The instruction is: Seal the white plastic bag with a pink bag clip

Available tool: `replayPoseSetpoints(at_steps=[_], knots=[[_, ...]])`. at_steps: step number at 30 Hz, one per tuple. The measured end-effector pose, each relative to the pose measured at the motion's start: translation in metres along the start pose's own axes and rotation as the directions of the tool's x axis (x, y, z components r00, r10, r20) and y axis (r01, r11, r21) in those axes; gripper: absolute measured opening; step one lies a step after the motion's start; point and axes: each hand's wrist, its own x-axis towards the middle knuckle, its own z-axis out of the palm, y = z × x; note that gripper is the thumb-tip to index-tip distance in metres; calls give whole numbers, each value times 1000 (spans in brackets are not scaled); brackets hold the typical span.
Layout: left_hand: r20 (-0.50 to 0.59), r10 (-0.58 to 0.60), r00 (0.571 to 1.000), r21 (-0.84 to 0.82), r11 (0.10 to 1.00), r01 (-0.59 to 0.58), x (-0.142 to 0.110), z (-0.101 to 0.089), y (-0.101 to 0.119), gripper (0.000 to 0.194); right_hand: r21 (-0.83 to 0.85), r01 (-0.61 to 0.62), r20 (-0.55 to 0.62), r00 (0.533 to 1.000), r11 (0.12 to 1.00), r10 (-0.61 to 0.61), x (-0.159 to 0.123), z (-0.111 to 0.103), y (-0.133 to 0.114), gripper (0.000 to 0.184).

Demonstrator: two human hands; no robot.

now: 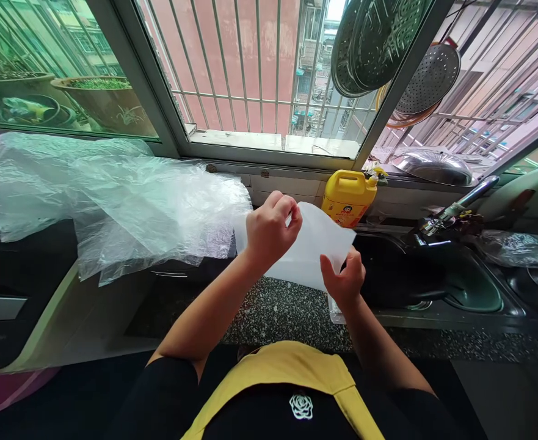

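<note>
A white, translucent sheet [312,244], perhaps a flat plastic bag, is held up over the speckled counter [278,311]. My left hand [271,229] is closed in a pinch at its upper left part. At the lower right edge, my right hand [346,275] grips the sheet between thumb and fingers. Below the right wrist, a small piece of clear plastic [336,311] lies on the counter, partly covered by the hand. To the left of my left hand spreads a large crumpled heap of clear plastic film [149,201].
Behind the sheet stands a yellow jug [348,198] by the window sill. A dark sink [470,287] with a metal faucet [440,220] is on the right. Colanders [427,79] hang at the barred window. A shiny metal lid or bowl [433,166] lies on the sill.
</note>
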Motion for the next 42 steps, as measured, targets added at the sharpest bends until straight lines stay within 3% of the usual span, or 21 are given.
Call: replayPoseSetpoints(at_steps=[3,6,12,15,18,26,32,37,39,42], knots=[[-21,-3,1000,45,999,4,-1,4,-1,17,55,122,40,991,991,-124,9,1,-12,16],[27,-19,999,23,1000,18,-2,4,-6,18,145,193,111,971,970,-210,9,3,-22,15],[170,46,984,-66,997,-35,-7,-6,-44,12,189,2,82,996,982,-17,15,-3,-14,16],[213,-21,977,-106,993,44,-13,-9,-69,13,132,-27,69,997,991,18,19,-9,-8,16],[222,-106,969,-167,975,145,-17,-12,-79,15,79,-39,69,997,996,34,21,-11,-6,15],[347,-172,922,-384,871,307,-17,-21,-46,19,132,-3,138,990,991,-16,14,0,-12,11],[292,-199,936,-370,878,302,-20,-19,-21,15,129,149,139,976,980,-167,8,12,-25,17],[297,-263,918,-452,808,378,-22,-18,-7,4,87,196,172,963,977,-208,5,20,-31,15],[250,-266,931,-460,814,356,-24,-19,-6,5,60,208,172,961,976,-215,4,23,-32,14],[148,-168,975,-433,875,217,-26,-20,-6,3,27,214,171,962,977,-215,4,26,-33,11]])
